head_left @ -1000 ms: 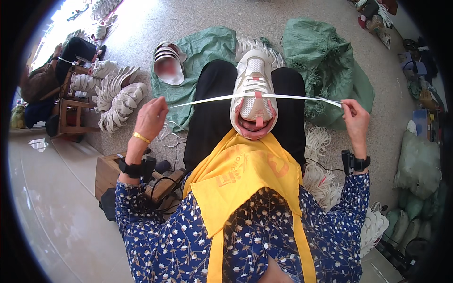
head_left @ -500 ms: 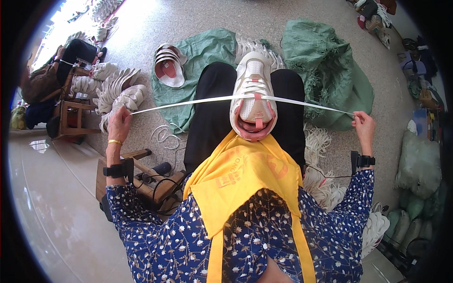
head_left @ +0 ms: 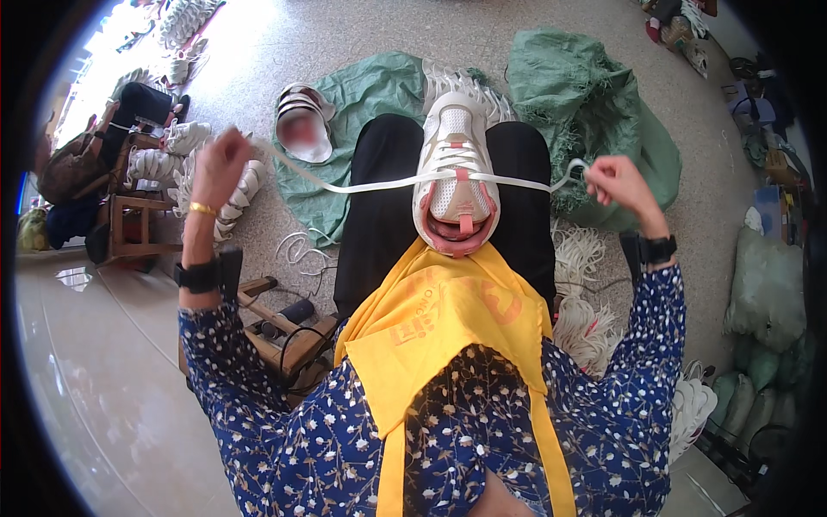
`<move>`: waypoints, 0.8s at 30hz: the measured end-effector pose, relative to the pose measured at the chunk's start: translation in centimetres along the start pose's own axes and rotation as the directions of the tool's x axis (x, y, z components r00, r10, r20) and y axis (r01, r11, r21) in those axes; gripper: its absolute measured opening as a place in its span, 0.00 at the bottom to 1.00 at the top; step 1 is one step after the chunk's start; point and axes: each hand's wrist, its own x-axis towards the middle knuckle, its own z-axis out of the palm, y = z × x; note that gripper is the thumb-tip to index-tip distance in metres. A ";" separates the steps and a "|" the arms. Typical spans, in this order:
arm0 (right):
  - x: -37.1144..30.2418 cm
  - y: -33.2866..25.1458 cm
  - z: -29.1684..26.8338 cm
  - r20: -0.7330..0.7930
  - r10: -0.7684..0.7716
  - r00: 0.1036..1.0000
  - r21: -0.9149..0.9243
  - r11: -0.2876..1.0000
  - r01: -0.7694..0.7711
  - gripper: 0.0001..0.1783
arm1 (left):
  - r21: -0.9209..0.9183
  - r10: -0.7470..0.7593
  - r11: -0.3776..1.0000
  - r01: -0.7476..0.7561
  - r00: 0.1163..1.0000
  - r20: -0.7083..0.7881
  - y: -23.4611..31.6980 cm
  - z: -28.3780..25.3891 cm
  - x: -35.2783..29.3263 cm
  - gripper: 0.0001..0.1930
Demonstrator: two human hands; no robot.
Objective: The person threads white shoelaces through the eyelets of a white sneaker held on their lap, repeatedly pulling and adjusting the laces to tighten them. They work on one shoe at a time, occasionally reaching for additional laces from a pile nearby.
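Head view, shoe: the white sneaker (head_left: pixel 454 172) rests on my lap between my thighs, toe pointing away from me and its pink-lined opening toward me, so the eyelets face up where I can see them.
Head view, lace: the flat white lace (head_left: pixel 362 183) runs through the sneaker and stretches out to both sides, taut, which looks to me like a way of levelling its two ends.
Head view, left hand: my left hand (head_left: pixel 220 165) is raised out to the side with the fingers closed on the lace's left end; the lace leaves my fist and slopes down toward the shoe.
Head view, right hand: my right hand (head_left: pixel 613 183) is curled shut on the right end, a small loop of lace showing just beside the knuckles (the exact pinch is hidden by my fist).
Head view, lace against fingers: the sneaker sits between the two hands, well apart from each.
Head view, surroundings: a yellow apron (head_left: pixel 448 327) covers my lap below the shoe; green sacks (head_left: pixel 594 103) lie on the floor ahead, another sneaker (head_left: pixel 303 129) lies on one of them, and loose white laces (head_left: pixel 586 293) are heaped by my right leg.
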 end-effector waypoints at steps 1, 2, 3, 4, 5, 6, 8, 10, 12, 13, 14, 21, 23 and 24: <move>0.7 -1.6 -0.2 0.064 -0.065 0.996 0.083 0.995 0.060 0.11 | -0.026 0.019 0.999 -0.020 0.999 -0.040 -0.6 -1.3 1.6 0.08; 0.7 -3.4 -0.3 -0.059 -0.154 0.986 0.222 0.961 0.163 0.11 | -0.100 0.010 0.994 -0.040 0.959 -0.282 0.4 -1.2 2.8 0.10; 0.6 -5.0 -0.5 -0.193 -0.220 0.956 0.342 0.898 0.276 0.11 | -0.104 -0.101 0.992 0.068 0.929 -0.356 1.3 -2.6 4.3 0.10; 0.6 -6.2 -0.9 -0.353 -0.244 0.903 0.464 0.792 0.396 0.10 | -0.184 -0.134 0.982 0.051 0.870 -0.475 1.8 -2.6 4.7 0.10; 0.3 -7.0 -1.0 -0.408 -0.249 0.879 0.509 0.737 0.445 0.10 | -0.260 -0.175 0.965 0.023 0.795 -0.581 2.4 -2.4 4.8 0.10; -0.2 -7.5 -0.9 -0.464 -0.245 0.851 0.546 0.678 0.493 0.11 | -0.193 -0.170 0.977 0.086 0.862 -0.477 2.6 -1.7 4.6 0.11; -0.5 -7.3 0.8 -0.448 -0.262 0.855 0.562 0.661 0.497 0.11 | -0.088 -0.149 0.986 0.139 0.981 -0.121 3.4 1.2 2.4 0.11; -1.2 -7.0 3.5 -0.211 -0.197 0.957 0.497 0.822 0.279 0.11 | -0.247 0.026 0.966 0.074 0.924 0.382 5.9 4.2 0.1 0.04; -1.8 -7.7 6.4 -0.008 -0.161 0.987 0.405 0.902 0.151 0.10 | -0.446 0.151 0.878 0.174 0.783 0.603 8.7 6.4 -2.3 0.05; -2.2 -8.1 7.9 0.061 -0.171 0.983 0.397 0.908 0.133 0.10 | -0.532 0.158 0.801 0.273 0.761 0.629 10.7 6.9 -2.9 0.03; -2.4 -8.7 9.1 0.095 -0.175 0.980 0.384 0.915 0.126 0.11 | -0.548 0.175 0.789 0.278 0.753 0.634 12.3 7.0 -3.4 0.04; -0.4 -10.2 11.5 -0.082 -0.321 0.944 0.451 0.832 0.322 0.10 | -0.729 0.247 0.658 0.188 0.860 0.446 14.7 11.3 -3.6 0.05; 0.4 -9.1 11.9 -0.142 -0.362 0.921 0.424 0.819 0.387 0.10 | -0.741 0.232 0.640 0.205 0.867 0.441 15.0 11.9 -3.4 0.04; 0.2 -9.2 12.1 -0.124 -0.342 0.932 0.488 0.797 0.357 0.09 | -0.750 0.224 0.629 0.204 0.877 0.426 14.9 12.3 -3.4 0.04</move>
